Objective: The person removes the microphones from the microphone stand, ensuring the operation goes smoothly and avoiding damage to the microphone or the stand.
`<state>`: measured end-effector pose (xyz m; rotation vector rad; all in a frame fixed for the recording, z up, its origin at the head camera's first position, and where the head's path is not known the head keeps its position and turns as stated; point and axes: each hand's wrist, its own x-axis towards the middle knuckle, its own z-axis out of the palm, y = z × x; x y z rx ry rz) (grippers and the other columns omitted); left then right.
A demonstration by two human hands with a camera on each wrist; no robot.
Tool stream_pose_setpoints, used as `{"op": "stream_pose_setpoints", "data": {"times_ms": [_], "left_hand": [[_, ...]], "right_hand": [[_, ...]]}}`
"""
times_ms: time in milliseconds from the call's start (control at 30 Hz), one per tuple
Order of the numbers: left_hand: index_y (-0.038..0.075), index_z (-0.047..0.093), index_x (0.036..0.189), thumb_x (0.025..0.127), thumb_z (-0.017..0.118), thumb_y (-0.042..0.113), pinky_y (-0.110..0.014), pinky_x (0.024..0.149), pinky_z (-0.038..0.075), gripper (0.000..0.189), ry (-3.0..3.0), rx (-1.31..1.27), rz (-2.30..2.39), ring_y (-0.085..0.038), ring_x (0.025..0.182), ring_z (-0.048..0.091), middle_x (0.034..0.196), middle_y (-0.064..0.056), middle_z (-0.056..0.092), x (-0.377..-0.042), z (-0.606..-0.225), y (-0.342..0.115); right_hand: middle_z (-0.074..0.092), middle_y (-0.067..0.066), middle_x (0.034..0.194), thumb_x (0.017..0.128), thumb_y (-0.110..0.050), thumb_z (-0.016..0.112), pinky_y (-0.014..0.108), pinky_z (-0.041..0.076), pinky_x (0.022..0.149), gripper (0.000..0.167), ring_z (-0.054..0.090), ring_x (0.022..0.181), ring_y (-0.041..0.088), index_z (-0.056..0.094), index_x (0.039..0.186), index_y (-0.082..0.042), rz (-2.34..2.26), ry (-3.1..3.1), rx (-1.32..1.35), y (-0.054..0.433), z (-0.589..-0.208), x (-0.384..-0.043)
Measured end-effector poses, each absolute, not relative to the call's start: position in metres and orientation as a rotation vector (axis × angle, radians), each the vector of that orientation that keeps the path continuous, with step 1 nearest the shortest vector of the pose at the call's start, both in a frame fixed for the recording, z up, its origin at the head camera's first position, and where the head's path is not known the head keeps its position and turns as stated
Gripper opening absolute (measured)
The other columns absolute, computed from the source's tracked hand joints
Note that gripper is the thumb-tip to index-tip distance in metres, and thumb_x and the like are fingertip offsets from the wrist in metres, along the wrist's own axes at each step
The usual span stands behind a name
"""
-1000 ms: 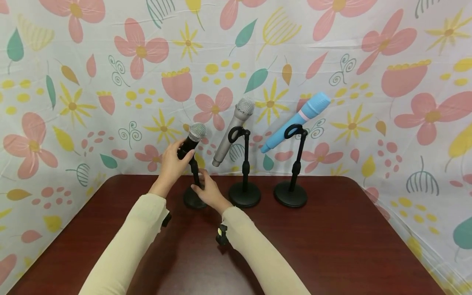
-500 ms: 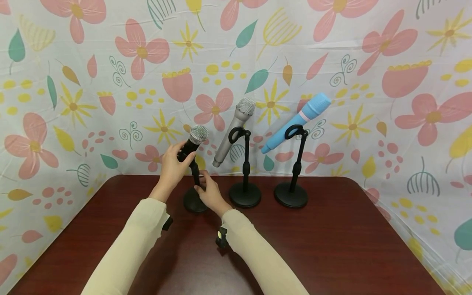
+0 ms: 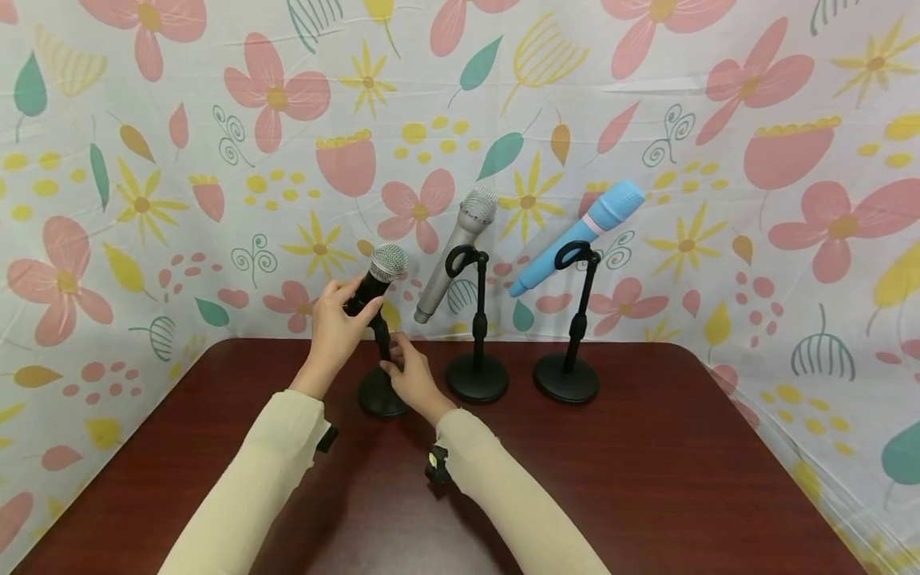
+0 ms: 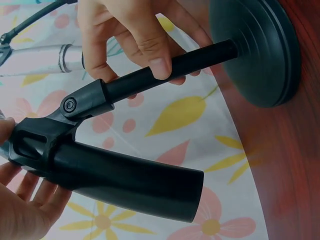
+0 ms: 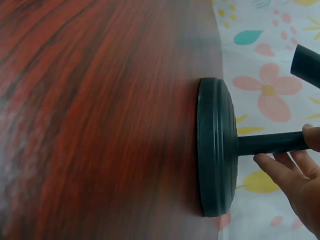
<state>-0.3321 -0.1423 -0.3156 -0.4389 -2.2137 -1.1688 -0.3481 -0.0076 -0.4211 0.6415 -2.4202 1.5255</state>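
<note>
A black microphone [image 4: 125, 180] with a silver mesh head [image 3: 389, 262] sits slanted in the clip [image 4: 37, 142] of the leftmost black stand. My left hand [image 3: 334, 327] holds the microphone at the clip, thumb on one side and fingers on the other. Lower down, my right hand [image 3: 415, 375] grips the stand's pole [image 4: 135, 82] between thumb and fingers. In the right wrist view the round base [image 5: 217, 147] stands flat on the table, the pole rising from it into the right fingers. The microphone's tail end [image 5: 307, 65] also shows there.
To the right, a silver microphone [image 3: 449, 263] leans in a second black stand [image 3: 477, 379]. Beyond it a light blue microphone [image 3: 575, 239] tilts in a third stand [image 3: 566, 378]. A flowered cloth [image 3: 460, 96] hangs behind the dark red wooden table [image 3: 647, 479].
The left stand, with the black microphone in it and both hands on it, has shifted slightly toward me. The other two stands stay where they were.
</note>
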Motion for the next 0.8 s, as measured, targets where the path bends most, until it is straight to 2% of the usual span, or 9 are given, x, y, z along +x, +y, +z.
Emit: {"op": "stream_pose_setpoints", "data": {"times_ms": [267, 567, 700, 800], "left_hand": [[0.001, 0.058, 0.132, 0.088, 0.072, 0.023, -0.040, 0.070, 0.047, 0.051, -2.200, -0.429, -1.171, -0.031, 0.098, 0.055, 0.113, -0.019, 0.053, -0.326, -0.311, -0.137], [0.001, 0.061, 0.128, 0.086, 0.074, 0.022, -0.043, 0.076, 0.053, 0.049, -2.154, -0.450, -1.184, -0.032, 0.097, 0.059, 0.108, -0.018, 0.054, -0.313, -0.301, -0.129], [0.002, 0.063, 0.126, 0.086, 0.074, 0.022, -0.042, 0.075, 0.053, 0.046, -2.138, -0.466, -1.183, -0.031, 0.094, 0.060, 0.106, -0.018, 0.055, -0.308, -0.297, -0.124], [0.004, 0.064, 0.126, 0.086, 0.074, 0.022, -0.041, 0.073, 0.053, 0.045, -2.142, -0.473, -1.174, -0.030, 0.087, 0.061, 0.103, -0.016, 0.056, -0.306, -0.294, -0.121]], "right_hand": [[0.064, 0.011, 0.106, 0.095, -0.009, 0.061, 0.035, 0.053, 0.087, 0.036, 0.065, 0.103, 0.026, 0.050, 0.129, -0.011, 1.445, -2.409, 0.756, 0.008, -0.415, -0.342], [0.065, 0.009, 0.099, 0.093, -0.010, 0.064, 0.029, 0.054, 0.075, 0.035, 0.067, 0.090, 0.020, 0.052, 0.126, -0.009, 1.455, -2.394, 0.881, 0.030, -0.403, -0.327], [0.064, 0.009, 0.099, 0.092, -0.010, 0.065, 0.027, 0.054, 0.068, 0.036, 0.067, 0.089, 0.020, 0.052, 0.126, -0.010, 1.463, -2.393, 0.896, 0.037, -0.399, -0.321], [0.064, 0.010, 0.100, 0.092, -0.009, 0.065, 0.028, 0.055, 0.067, 0.035, 0.067, 0.089, 0.022, 0.052, 0.125, -0.009, 1.458, -2.376, 0.905, 0.040, -0.396, -0.317]]}}
